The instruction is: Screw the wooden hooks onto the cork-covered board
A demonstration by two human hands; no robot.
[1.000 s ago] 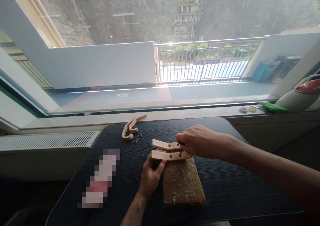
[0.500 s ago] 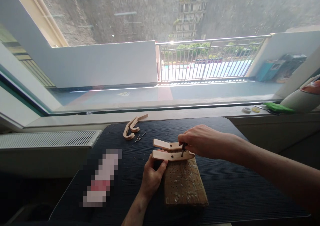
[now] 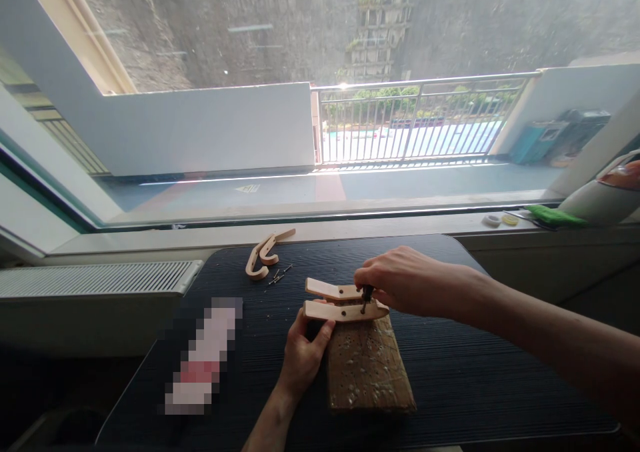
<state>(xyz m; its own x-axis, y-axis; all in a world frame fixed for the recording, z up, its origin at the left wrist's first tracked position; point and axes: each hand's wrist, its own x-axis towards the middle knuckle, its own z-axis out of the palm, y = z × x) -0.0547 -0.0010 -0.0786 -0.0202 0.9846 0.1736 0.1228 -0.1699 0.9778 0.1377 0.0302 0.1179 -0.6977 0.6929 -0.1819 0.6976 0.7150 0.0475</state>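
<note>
One white, ribbed radiator (image 3: 100, 280), far left, beside the dark table (image 3: 475, 372), whose top is finely grained. Two pale wooden hooks (image 3: 256, 269), far side of the tabletop, smooth, curved at one end and drilled. Several thin metal screws (image 3: 277, 279), loose, just right of the hooks; a knock could set them rolling. One left hand (image 3: 300, 359), thumb and fingers closed on the left end of the near wooden piece (image 3: 325, 311). This piece, bent and smooth, lies with its fellow, the far wooden piece (image 3: 325, 287), across the far end of the block; both are drilled. One block (image 3: 370, 372), brown, oblong, pitted and scuffed, with a glossy skin in patches; its uneven face could let the wood rock if the grip slackens. One slim dark tool (image 3: 367, 293), tip at a hole in the near piece; tilted or pressed hard, it could slip and score wood or catch fingers. One right hand (image 3: 403, 279), fingers curled tightly about that tool. One green cloth (image 3: 557, 216), fuzzy, on the sill, far right.
</note>
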